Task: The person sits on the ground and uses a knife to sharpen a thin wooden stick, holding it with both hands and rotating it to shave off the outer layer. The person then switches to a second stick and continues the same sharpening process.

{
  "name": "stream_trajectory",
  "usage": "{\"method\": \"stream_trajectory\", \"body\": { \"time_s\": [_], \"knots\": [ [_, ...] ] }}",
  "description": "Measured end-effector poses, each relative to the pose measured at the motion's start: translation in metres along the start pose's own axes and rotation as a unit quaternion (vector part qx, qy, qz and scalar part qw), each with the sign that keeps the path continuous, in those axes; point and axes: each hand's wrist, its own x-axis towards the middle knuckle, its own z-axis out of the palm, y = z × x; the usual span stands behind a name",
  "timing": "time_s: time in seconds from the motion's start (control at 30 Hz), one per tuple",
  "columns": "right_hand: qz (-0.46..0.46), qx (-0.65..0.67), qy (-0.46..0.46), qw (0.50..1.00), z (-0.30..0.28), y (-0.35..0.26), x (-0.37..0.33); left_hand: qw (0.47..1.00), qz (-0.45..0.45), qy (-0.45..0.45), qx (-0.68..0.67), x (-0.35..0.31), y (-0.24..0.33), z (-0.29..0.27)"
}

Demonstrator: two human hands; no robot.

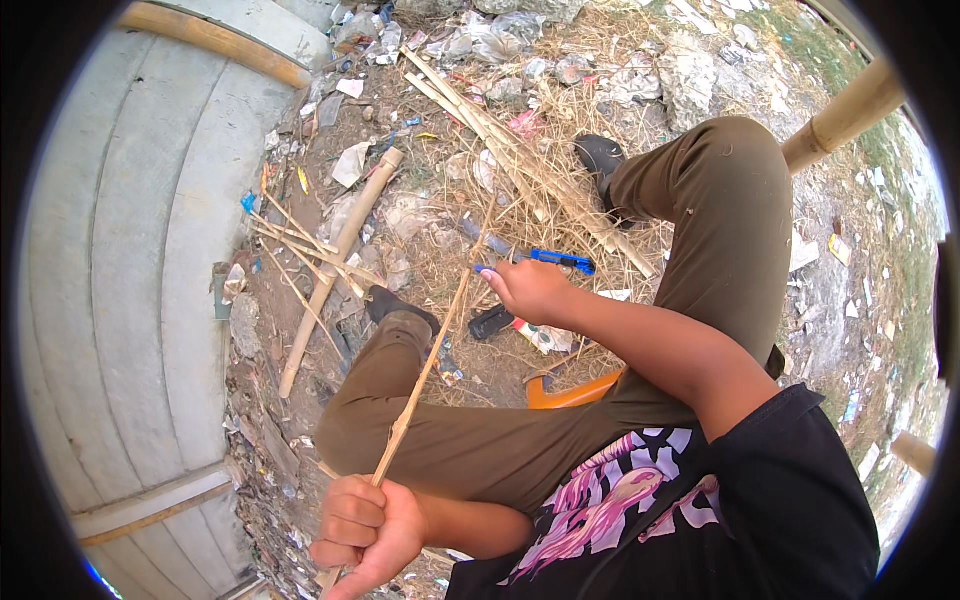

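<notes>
- Over the lap, a thin bamboo strip is held slanting from the lower hand up toward the straw-covered ground.
- Its lower end is clenched in the left hand, whose fingers are curled fully around it in a fist.
- Its upper part is met by the right hand, whose fingers are closed on a blue-handled knife; the blade itself cannot be made out.
- The strip is judged light, springy and easily split; splintery edges are likely, so it is best taken near an end, with support close to the worked spot.
- A thicker bamboo pole lies well apart on the littered dirt, beside loose slivers.
- An orange seat edge is seen under the bent leg.
- A grey curved concrete wall is seen at the left.
</notes>
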Motion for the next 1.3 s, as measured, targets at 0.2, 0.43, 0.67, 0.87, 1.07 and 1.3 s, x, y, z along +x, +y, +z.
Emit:
{"method": "stream_trajectory", "body": {
  "time_s": [0.2, 0.43, 0.67, 0.87, 1.07, 1.3],
  "knots": [
    [0.126, 0.296, -0.231, 0.918, -0.009, 0.018, 0.035, 0.989, 0.02, 0.072, 0.125, 0.002, -0.005, -0.001],
    [-0.001, -0.056, -0.02, 0.998, -0.013, -0.015, -0.002, 0.989, 0.007, 0.096, 0.109, 0.004, -0.002, 0.001],
    [-0.014, -0.119, -0.008, 0.993, -0.011, 0.006, 0.016, 0.989, -0.032, -0.096, -0.109, 0.004, -0.005, -0.008],
    [0.181, 0.35, -0.205, 0.896, -0.019, 0.008, 0.035, 0.996, -0.037, -0.016, -0.075, 0.012, -0.004, -0.023],
    [0.006, 0.056, -0.073, 0.996, -0.003, -0.012, 0.008, 0.999, -0.003, 0.018, -0.029, 0.004, -0.001, -0.019],
    [0.154, -0.024, -0.073, 0.985, -0.008, 0.055, 0.034, 0.994, -0.021, -0.068, -0.081, 0.006, -0.003, -0.007]
  ]
}}
